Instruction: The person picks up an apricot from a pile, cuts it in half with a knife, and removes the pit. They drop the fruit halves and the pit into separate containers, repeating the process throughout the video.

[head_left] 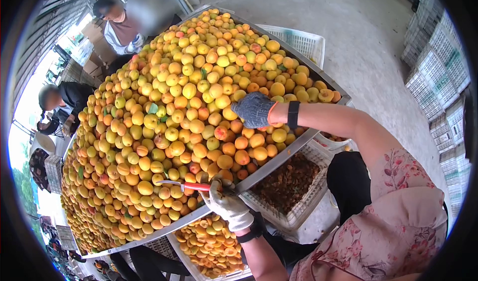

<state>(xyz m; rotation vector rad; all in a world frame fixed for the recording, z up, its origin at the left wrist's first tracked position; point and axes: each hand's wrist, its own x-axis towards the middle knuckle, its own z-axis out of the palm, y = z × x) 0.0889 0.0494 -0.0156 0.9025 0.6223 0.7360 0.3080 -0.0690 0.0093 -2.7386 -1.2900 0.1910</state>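
Note:
In a stained white glove, my left hand (226,205) is closed round the red handle of a small knife (195,186). Its curved blade points left, over the heap of apricots (169,131). Farther up, my right hand (255,110) wears a grey knitted glove and reaches into the heap. The fingers are bent round an apricot (229,113) at their tips; the palm side is hidden. The yellow-orange apricots fill a large metal-edged table (286,156), with a few green leaves among them.
Below the table edge stand a crate (294,224) with brown pits and a crate (175,241) of apricot halves. Behind the far edge is a white crate (318,49). Stacked crates (438,72) line the right. Two people (74,99) (119,27) are at the table's left side.

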